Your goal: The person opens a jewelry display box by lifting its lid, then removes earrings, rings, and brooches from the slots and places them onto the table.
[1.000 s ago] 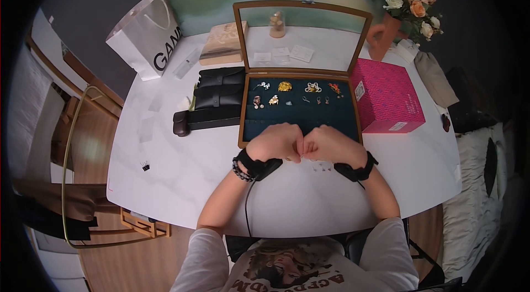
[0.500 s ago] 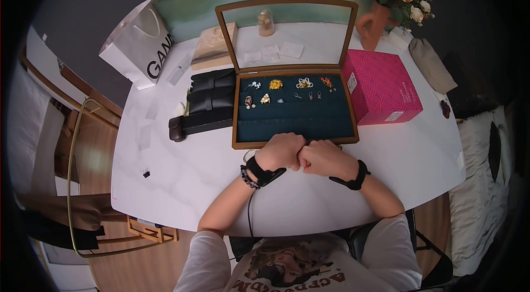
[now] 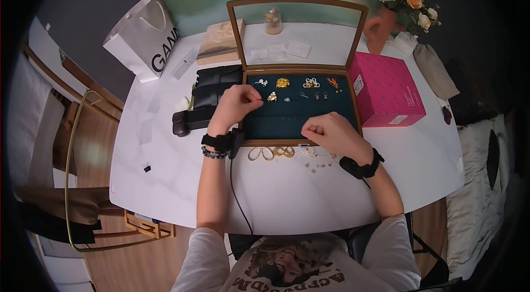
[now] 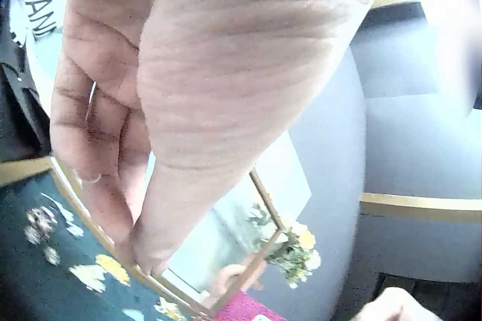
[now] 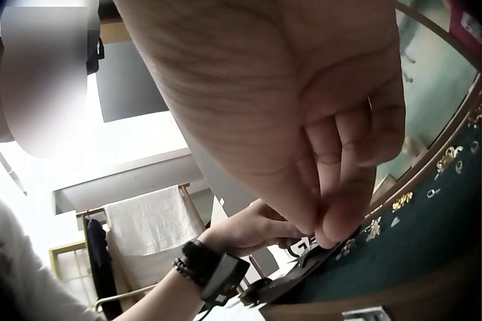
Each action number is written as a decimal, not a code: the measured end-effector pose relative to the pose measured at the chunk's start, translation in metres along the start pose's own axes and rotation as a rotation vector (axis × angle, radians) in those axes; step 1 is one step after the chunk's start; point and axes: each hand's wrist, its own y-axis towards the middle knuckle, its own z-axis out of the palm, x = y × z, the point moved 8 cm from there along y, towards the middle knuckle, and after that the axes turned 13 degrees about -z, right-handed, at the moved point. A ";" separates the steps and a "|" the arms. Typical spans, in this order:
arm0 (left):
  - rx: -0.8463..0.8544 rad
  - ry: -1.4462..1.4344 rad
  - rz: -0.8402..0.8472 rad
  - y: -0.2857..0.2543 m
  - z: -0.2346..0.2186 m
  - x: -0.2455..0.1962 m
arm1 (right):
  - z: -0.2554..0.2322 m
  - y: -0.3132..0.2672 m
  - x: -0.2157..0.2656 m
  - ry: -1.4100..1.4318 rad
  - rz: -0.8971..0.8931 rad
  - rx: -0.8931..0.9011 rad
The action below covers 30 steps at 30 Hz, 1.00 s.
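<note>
In the head view my left hand hovers over the left side of an open wooden jewellery box, near a gold brooch-like piece. Its thumb and forefinger meet in the left wrist view; no object shows between them. My right hand is over the box's front right part, fingers bent, with thumb tip and forefinger touching in the right wrist view. Nothing shows in that pinch either. Rows of jewellery, among them a round gold piece and a white looped piece, lie on the dark green lining.
Before the box lie gold hoops and several small earrings. The box's glass lid stands raised. A pink box borders it on the right, black cases on the left. A paper bag stands at the back left.
My hands, together at the box's front edge before, have parted. The left moved up and left over the jewellery; the right moved up a little over the lining. The hoops on the table are uncovered.
</note>
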 end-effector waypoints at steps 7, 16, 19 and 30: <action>-0.151 0.217 -0.092 0.010 -0.007 0.048 | 0.037 0.075 -0.011 -0.090 -0.141 0.041; -0.224 0.298 -0.102 0.011 0.015 0.042 | 0.073 0.149 -0.034 -0.246 -0.165 0.018; -0.285 0.354 -0.058 0.009 0.014 0.038 | 0.085 0.155 -0.042 -0.280 -0.155 0.051; -0.337 0.420 -0.049 0.008 0.012 0.039 | 0.066 0.152 -0.045 -0.251 -0.233 -0.117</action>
